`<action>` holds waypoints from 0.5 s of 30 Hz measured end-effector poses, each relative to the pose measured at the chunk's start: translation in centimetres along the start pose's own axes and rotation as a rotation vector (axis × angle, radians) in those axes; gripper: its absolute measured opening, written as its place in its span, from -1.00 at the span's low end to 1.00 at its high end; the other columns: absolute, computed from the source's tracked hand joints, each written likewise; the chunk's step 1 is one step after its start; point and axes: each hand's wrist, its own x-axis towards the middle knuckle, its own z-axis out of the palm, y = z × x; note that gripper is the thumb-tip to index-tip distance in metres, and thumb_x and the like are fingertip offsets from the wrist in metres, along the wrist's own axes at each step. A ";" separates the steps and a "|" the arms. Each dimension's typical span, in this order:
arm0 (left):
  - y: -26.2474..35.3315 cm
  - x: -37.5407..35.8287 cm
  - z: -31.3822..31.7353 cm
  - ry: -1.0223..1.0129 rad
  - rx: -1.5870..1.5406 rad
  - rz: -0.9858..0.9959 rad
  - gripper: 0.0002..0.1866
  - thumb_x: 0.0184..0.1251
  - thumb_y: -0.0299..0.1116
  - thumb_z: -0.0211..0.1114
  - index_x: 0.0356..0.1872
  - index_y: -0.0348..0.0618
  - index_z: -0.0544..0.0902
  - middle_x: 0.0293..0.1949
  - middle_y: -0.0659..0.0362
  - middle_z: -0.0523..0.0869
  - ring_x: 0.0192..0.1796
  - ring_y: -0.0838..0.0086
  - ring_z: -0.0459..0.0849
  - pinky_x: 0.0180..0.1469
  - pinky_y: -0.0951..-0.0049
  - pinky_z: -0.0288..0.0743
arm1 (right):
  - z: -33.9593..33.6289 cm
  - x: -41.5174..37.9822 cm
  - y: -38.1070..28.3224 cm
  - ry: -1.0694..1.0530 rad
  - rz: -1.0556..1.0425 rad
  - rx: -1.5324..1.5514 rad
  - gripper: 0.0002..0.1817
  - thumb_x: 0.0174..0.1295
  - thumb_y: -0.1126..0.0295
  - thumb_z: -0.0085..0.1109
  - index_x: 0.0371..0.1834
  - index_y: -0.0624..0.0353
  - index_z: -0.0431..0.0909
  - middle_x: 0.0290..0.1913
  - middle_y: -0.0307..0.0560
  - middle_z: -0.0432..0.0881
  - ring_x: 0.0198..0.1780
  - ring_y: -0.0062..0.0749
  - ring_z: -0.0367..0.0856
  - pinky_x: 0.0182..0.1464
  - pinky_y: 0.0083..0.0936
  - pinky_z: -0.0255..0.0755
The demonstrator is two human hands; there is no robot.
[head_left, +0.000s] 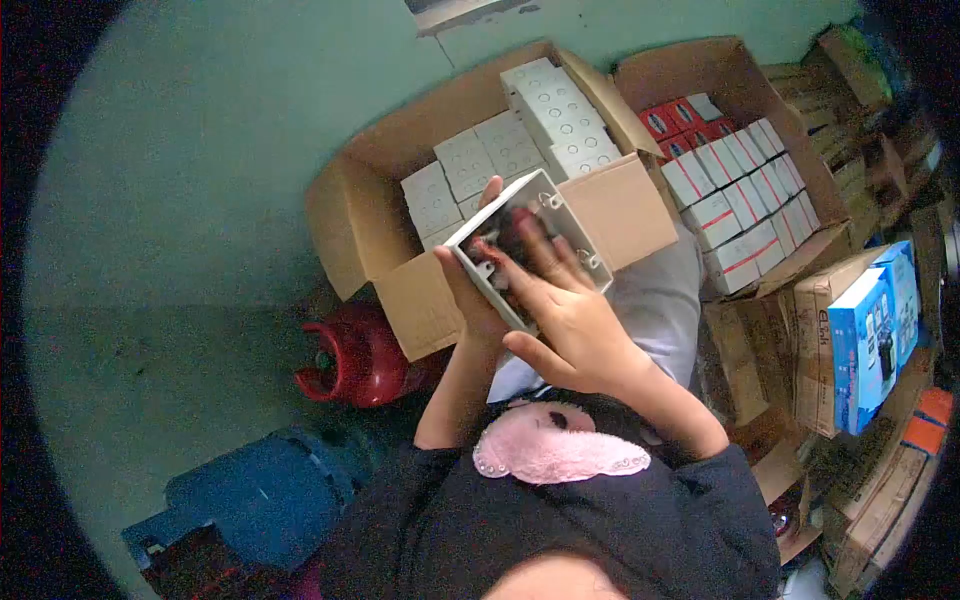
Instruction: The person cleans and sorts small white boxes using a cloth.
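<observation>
A white open-topped plastic junction box [537, 188], with small screw posts in its corners, is tilted above my lap. My left hand [474, 296] grips it from the left and underneath, the thumb along the near-left wall and fingertips showing over the far edge. Inside lie dark and reddish small parts, blurred and mostly covered. My right hand [575, 318] reaches over the near edge into the box, fingers stretched out and apart over those parts, thumb outside. Its fingertips are smeared by motion.
Ahead, a cardboard carton [362, 225] holds stacked white boxes with round knockouts. Another carton [690, 72] holds red-striped white boxes. Blue printed boxes [875, 335] stand at right. A red gas cylinder [365, 350] and a blue one [265, 490] are at left.
</observation>
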 end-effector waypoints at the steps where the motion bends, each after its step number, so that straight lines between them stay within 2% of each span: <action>1: 0.2 -0.2 0.5 0.068 -0.022 -0.002 0.11 0.15 0.57 -0.08 0.50 -0.14 0.05 0.25 -0.04 0.47 0.19 0.22 0.55 0.26 0.20 0.47 | -0.3 -0.3 0.2 0.000 -0.004 0.071 -0.30 0.36 -0.05 -0.02 0.38 0.25 0.27 0.27 0.21 0.46 0.50 0.14 0.07 0.47 -0.10 -0.02; 3: 1.0 0.0 1.4 0.089 0.032 0.036 0.09 0.16 0.56 -0.08 0.49 -0.13 0.08 0.25 -0.04 0.47 0.18 0.24 0.55 0.24 0.21 0.48 | -0.8 -0.9 0.5 0.002 -0.014 0.219 -0.38 0.34 0.01 0.07 0.32 0.23 0.36 0.18 0.20 0.54 0.47 0.13 0.17 0.42 -0.08 0.11; 4: 1.4 0.2 1.6 0.099 0.060 0.058 0.08 0.16 0.56 -0.08 0.49 -0.13 0.09 0.24 -0.05 0.46 0.18 0.25 0.55 0.24 0.21 0.49 | -0.9 -1.1 0.3 0.070 -0.041 0.196 -0.42 0.23 0.08 0.24 0.21 0.24 0.45 0.05 0.11 0.63 0.31 0.08 0.41 0.27 -0.13 0.33; 7: 2.2 0.7 0.7 0.022 0.095 0.065 0.05 0.20 0.54 -0.09 0.47 -0.15 0.13 0.25 -0.02 0.45 0.21 0.27 0.52 0.24 0.21 0.47 | -1.0 -1.8 0.4 0.031 0.021 0.172 -0.45 0.11 0.17 0.36 0.13 0.22 0.50 -0.03 0.05 0.64 0.15 0.02 0.53 0.19 -0.22 0.42; 8: 2.1 0.9 0.3 0.051 0.243 0.118 0.01 0.21 0.52 -0.09 0.46 -0.11 0.16 0.27 -0.01 0.44 0.25 0.26 0.48 0.25 0.20 0.45 | -0.7 -2.0 0.7 0.098 -0.003 0.099 -0.44 -0.07 0.34 0.52 0.03 0.26 0.55 -0.12 0.05 0.64 -0.01 -0.08 0.59 0.02 -0.27 0.51; 11: 1.4 1.0 1.0 0.116 0.237 0.097 0.00 0.23 0.52 -0.11 0.47 -0.08 0.16 0.26 -0.01 0.45 0.25 0.26 0.47 0.26 0.19 0.42 | -0.4 -2.3 1.9 0.065 0.052 0.265 -0.49 -0.08 0.38 0.52 -0.02 0.25 0.56 -0.17 0.02 0.63 -0.07 -0.11 0.58 0.00 -0.29 0.50; 12: 1.6 0.6 1.6 0.169 0.199 0.015 0.01 0.21 0.54 -0.13 0.47 -0.07 0.16 0.23 0.01 0.47 0.23 0.28 0.49 0.23 0.21 0.46 | -0.7 -2.1 1.7 0.051 0.049 0.323 -0.49 -0.10 0.44 0.53 -0.03 0.27 0.54 -0.19 0.00 0.61 -0.12 -0.22 0.57 -0.01 -0.39 0.49; 15: 1.6 0.1 -0.5 0.016 0.225 -0.100 0.03 0.19 0.57 -0.18 0.47 -0.05 0.16 0.22 0.03 0.49 0.21 0.32 0.52 0.17 0.27 0.50 | -1.3 -2.5 1.8 -0.014 0.179 0.604 -0.49 0.01 0.41 0.44 0.04 0.30 0.48 -0.08 0.07 0.61 -0.02 -0.11 0.59 0.11 -0.34 0.43</action>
